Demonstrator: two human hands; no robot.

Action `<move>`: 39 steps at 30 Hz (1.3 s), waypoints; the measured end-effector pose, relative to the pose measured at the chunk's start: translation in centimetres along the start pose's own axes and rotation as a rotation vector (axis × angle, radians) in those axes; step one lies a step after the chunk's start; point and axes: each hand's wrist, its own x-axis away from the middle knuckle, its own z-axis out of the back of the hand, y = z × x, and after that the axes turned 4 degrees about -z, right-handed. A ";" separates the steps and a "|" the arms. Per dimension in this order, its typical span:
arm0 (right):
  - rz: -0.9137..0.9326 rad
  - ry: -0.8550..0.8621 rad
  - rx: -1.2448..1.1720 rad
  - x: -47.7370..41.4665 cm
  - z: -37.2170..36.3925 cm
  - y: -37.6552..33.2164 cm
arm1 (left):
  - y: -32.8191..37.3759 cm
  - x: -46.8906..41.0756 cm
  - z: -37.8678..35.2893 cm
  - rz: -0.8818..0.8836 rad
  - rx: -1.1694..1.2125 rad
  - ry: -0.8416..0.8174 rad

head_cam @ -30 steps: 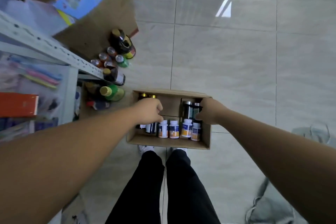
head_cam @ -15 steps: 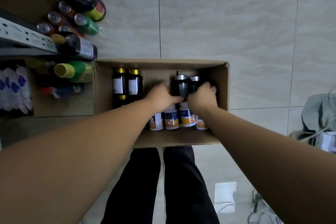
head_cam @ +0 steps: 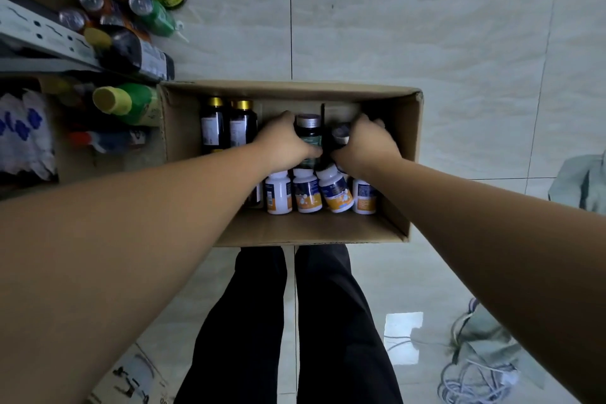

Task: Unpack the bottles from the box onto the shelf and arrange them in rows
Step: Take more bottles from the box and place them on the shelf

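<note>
An open cardboard box (head_cam: 406, 154) sits on the floor in front of my feet. Inside stand two dark bottles with gold caps (head_cam: 228, 126) at the left and a row of white bottles with orange labels (head_cam: 308, 190) along the near side. My left hand (head_cam: 283, 141) wraps around a dark green bottle with a silver cap (head_cam: 308, 128) in the middle. My right hand (head_cam: 367, 144) closes on a second dark silver-capped bottle (head_cam: 341, 134), mostly hidden by the fingers.
A grey metal shelf rail (head_cam: 39, 33) runs along the upper left, with several bottles (head_cam: 131, 102) below and beside it on a low level. A grey cloth and white cables (head_cam: 475, 371) lie on the tiled floor at lower right.
I have leaned closer to the box. Both hands moved from the box's sides to its middle and closed around the two dark silver-capped bottles.
</note>
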 end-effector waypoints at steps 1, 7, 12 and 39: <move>0.019 0.006 -0.033 0.5 0.7 0.0 | 0.4 0.6 0.8 -0.006 -0.012 0.014; 0.200 -0.085 -0.001 5.9 8.1 -2.8 | 4.7 6.8 7.3 -0.081 -0.180 -0.041; 0.411 -0.124 0.089 12.6 19.9 -8.9 | 11.8 15.0 16.0 -0.200 -0.210 0.043; 1.529 0.224 0.585 73.3 43.5 -48.7 | 19.7 86.7 42.8 0.043 -0.309 1.156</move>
